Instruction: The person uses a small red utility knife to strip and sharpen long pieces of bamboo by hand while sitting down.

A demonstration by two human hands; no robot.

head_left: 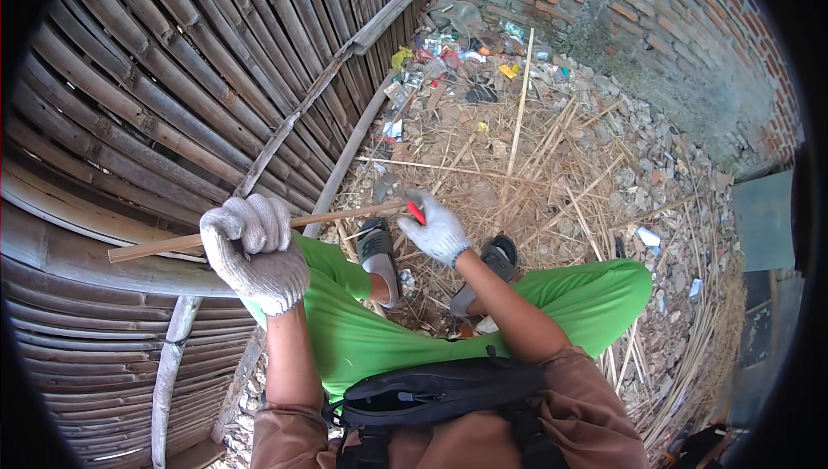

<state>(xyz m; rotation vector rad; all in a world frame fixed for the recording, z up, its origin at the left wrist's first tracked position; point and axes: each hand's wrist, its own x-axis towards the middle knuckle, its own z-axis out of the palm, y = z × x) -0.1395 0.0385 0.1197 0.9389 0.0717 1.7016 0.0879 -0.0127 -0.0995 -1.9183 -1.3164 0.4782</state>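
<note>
My left hand (pixel 256 253), in a white knitted glove, is closed round a long, thin bamboo strip (pixel 345 213). One end of the strip sticks out past the fist at the left; the rest runs right across my knee. At that right part, my right hand (pixel 438 232), gloved the same way, is closed on a small tool with a red handle (pixel 417 213). Its fingers also meet the strip. Most of the tool is hidden in the glove, so its working end cannot be made out. Both hands are above my green trousers (pixel 345 322) and sandalled feet (pixel 376 249).
A bamboo slat wall (pixel 181 63) rises close on the left, with a horizontal bamboo pole (pixel 112 266) beside my left arm. Bamboo shavings and strips (pixel 561 176) litter the ground. Rubbish (pixel 457 50) lies toward the brick wall (pixel 673 29). A black waist bag (pixel 431 391) rests on my lap.
</note>
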